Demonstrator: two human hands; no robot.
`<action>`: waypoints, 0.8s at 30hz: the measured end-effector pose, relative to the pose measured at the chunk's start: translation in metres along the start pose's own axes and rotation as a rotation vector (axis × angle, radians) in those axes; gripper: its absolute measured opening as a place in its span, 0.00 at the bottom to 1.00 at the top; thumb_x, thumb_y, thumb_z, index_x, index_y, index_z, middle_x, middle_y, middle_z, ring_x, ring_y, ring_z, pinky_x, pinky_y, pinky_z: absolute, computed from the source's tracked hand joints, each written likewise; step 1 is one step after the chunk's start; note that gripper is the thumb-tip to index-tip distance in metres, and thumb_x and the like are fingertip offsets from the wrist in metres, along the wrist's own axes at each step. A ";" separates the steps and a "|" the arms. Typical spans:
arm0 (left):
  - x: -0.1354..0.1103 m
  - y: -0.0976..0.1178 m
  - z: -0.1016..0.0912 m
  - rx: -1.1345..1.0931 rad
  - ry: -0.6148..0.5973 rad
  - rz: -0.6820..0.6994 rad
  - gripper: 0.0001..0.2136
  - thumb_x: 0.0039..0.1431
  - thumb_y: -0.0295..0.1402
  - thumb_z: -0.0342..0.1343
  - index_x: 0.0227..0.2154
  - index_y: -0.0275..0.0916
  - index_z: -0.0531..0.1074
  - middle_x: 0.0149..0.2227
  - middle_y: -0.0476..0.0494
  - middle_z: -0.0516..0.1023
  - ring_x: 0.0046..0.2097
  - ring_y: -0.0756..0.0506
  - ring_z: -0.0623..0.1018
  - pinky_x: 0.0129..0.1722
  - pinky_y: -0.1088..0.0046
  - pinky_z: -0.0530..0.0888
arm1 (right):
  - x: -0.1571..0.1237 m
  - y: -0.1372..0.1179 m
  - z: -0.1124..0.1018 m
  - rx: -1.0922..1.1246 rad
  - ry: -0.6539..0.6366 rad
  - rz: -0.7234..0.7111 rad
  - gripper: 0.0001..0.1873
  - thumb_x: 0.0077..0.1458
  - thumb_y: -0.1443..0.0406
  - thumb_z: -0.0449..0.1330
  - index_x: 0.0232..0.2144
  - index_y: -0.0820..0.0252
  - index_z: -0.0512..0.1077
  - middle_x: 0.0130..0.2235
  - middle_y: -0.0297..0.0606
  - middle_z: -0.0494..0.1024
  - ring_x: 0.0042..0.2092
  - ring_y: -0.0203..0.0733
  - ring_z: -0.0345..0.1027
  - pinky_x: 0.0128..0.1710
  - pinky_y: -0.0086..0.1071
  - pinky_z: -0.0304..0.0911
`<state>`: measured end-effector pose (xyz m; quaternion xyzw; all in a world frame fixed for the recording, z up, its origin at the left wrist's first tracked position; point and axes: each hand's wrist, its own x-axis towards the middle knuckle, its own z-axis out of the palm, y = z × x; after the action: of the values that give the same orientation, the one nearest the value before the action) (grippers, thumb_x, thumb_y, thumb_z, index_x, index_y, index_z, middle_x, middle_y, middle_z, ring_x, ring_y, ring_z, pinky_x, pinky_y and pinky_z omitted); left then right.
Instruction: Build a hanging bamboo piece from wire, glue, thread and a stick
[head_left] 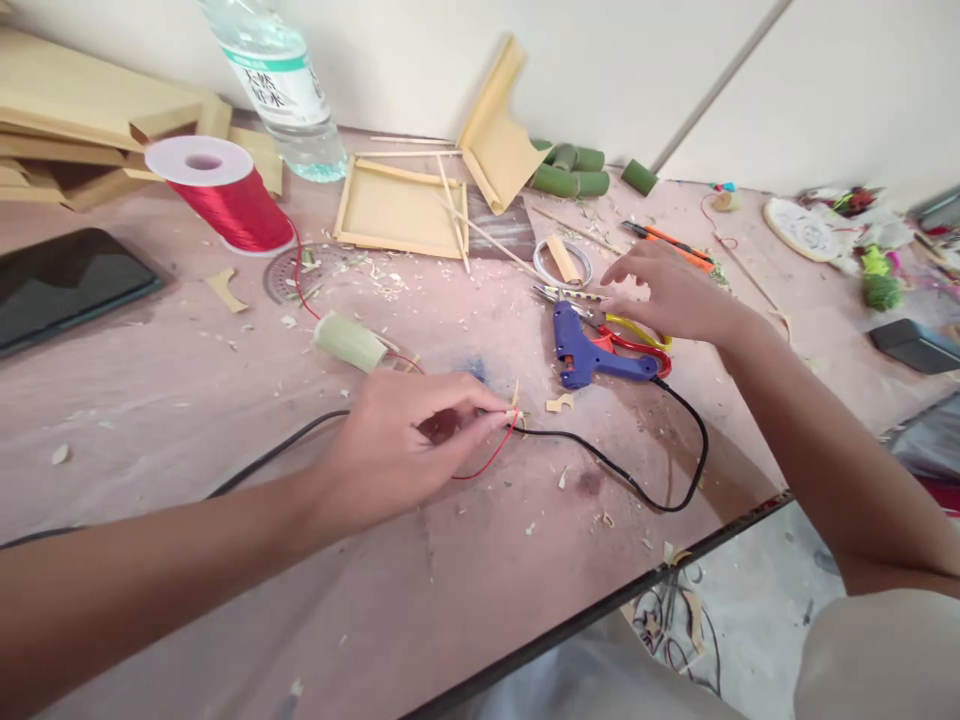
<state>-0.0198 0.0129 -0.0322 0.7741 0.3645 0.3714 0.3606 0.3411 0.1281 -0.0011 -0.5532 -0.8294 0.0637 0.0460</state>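
My left hand (409, 425) is closed in a pinch on a small pale wooden stick (514, 413) with red string (491, 460) tied round it. The string leads back past a pale bamboo tube (349, 341) to a red spool (229, 200). My right hand (667, 290) hovers with fingers apart over scissors (637, 350) with red and yellow handles; whether its fingertips touch them I cannot tell. Just below lies a blue hot glue gun (592, 350), its black cable (622, 470) running beneath my left hand.
Behind stand a water bottle (281, 95) and a shallow wooden frame (401, 205). Green bamboo pieces (570, 172), a tape roll (581, 275) and an orange cutter (675, 248) lie at the back. A phone (71, 280) is at left. Shavings litter the table, whose edge (600, 605) is near me.
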 end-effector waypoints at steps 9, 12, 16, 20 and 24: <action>0.000 -0.004 0.002 -0.045 -0.047 0.020 0.08 0.67 0.30 0.64 0.33 0.39 0.86 0.22 0.53 0.80 0.22 0.54 0.72 0.22 0.80 0.65 | 0.026 0.007 -0.006 0.124 -0.259 0.006 0.27 0.55 0.38 0.66 0.33 0.54 0.75 0.43 0.42 0.80 0.42 0.50 0.72 0.44 0.44 0.70; -0.001 -0.004 0.002 -0.043 -0.051 0.033 0.08 0.68 0.31 0.64 0.33 0.39 0.86 0.22 0.54 0.80 0.22 0.54 0.71 0.22 0.80 0.64 | 0.028 0.010 -0.009 0.137 -0.273 0.028 0.25 0.55 0.40 0.67 0.32 0.54 0.74 0.41 0.41 0.81 0.41 0.49 0.73 0.42 0.42 0.70; 0.000 -0.004 0.002 -0.011 -0.052 0.052 0.07 0.67 0.27 0.64 0.33 0.39 0.85 0.24 0.54 0.82 0.23 0.55 0.73 0.24 0.81 0.67 | 0.036 0.019 -0.008 0.085 -0.120 0.081 0.16 0.57 0.49 0.65 0.34 0.55 0.75 0.41 0.44 0.81 0.43 0.52 0.73 0.46 0.46 0.69; 0.000 -0.003 0.002 0.017 -0.055 0.055 0.06 0.68 0.27 0.64 0.34 0.40 0.85 0.25 0.54 0.83 0.23 0.55 0.74 0.24 0.81 0.66 | 0.060 0.037 0.000 -0.002 0.093 0.109 0.14 0.58 0.54 0.62 0.41 0.55 0.77 0.48 0.50 0.79 0.52 0.60 0.70 0.57 0.55 0.66; 0.000 -0.003 0.001 -0.021 -0.060 0.029 0.07 0.67 0.28 0.63 0.34 0.39 0.85 0.23 0.54 0.82 0.22 0.55 0.73 0.23 0.82 0.65 | 0.095 0.052 0.008 0.002 0.090 0.058 0.13 0.58 0.53 0.67 0.36 0.56 0.78 0.45 0.50 0.78 0.54 0.62 0.68 0.59 0.59 0.64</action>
<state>-0.0195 0.0142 -0.0352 0.7862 0.3385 0.3570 0.3740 0.3509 0.2347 -0.0162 -0.5794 -0.8099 0.0411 0.0822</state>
